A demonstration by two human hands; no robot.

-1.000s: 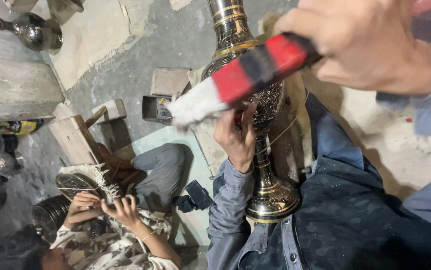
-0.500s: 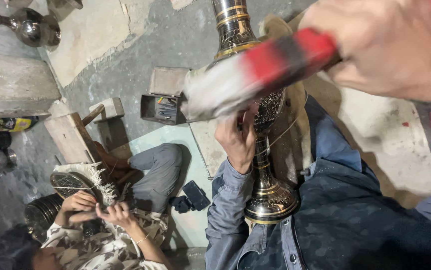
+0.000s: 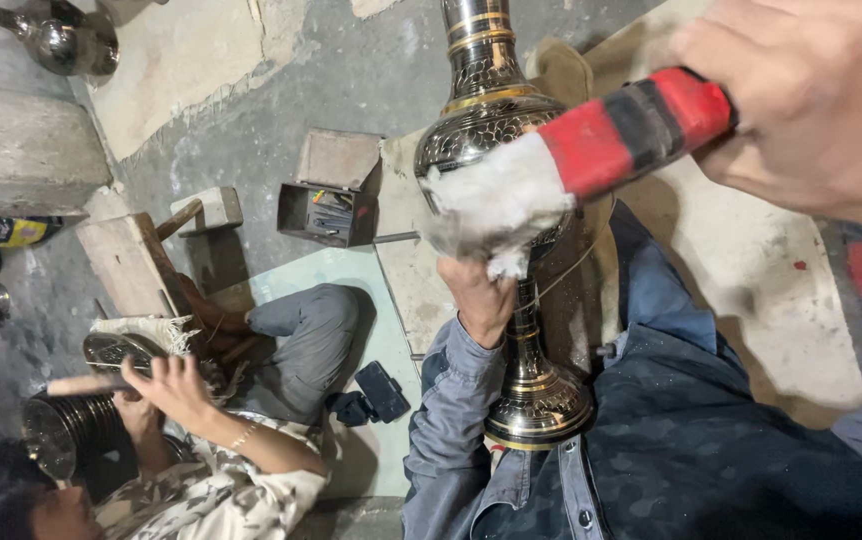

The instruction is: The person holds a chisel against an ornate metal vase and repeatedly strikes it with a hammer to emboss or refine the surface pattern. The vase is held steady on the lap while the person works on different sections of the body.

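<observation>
1. Brass, dark-patterned and gold-banded: one tall ornate vase (image 3: 496, 140) stands upright, its round foot resting against the person's lap and its neck running out of the top of the frame.
2. Left hand (image 3: 481, 300): closed around the narrow stem below the vase's bulb, steadying the piece.
3. Right hand (image 3: 811, 110): closed around the end of one red-and-black handled tool (image 3: 631, 130), whose tip carries a wad of white cotton (image 3: 486, 205) pressed against the front of the bulb.
4. Step in hand, as judged: wiping or polishing the bulb's engraved face with the wad while the stem is held firm.
5. Next move, as judged: it calls for an unbroken grip on the stem, since pressure from the wad could tip the tall piece, and for turning the vase to present an unworked face.
6. Count, own work: one vase, one tool, one wad, two hands engaged.
7. Count, surroundings: one co-worker (image 3: 221, 440) seated on the floor at lower left, both hands raised over a round metal dish (image 3: 111, 350); one small open metal box (image 3: 331, 200) on the floor; one dark phone-like object (image 3: 383, 390) beside the co-worker's knee; one wooden block (image 3: 131, 260); further metalware at the left edge, too dim to count.
</observation>
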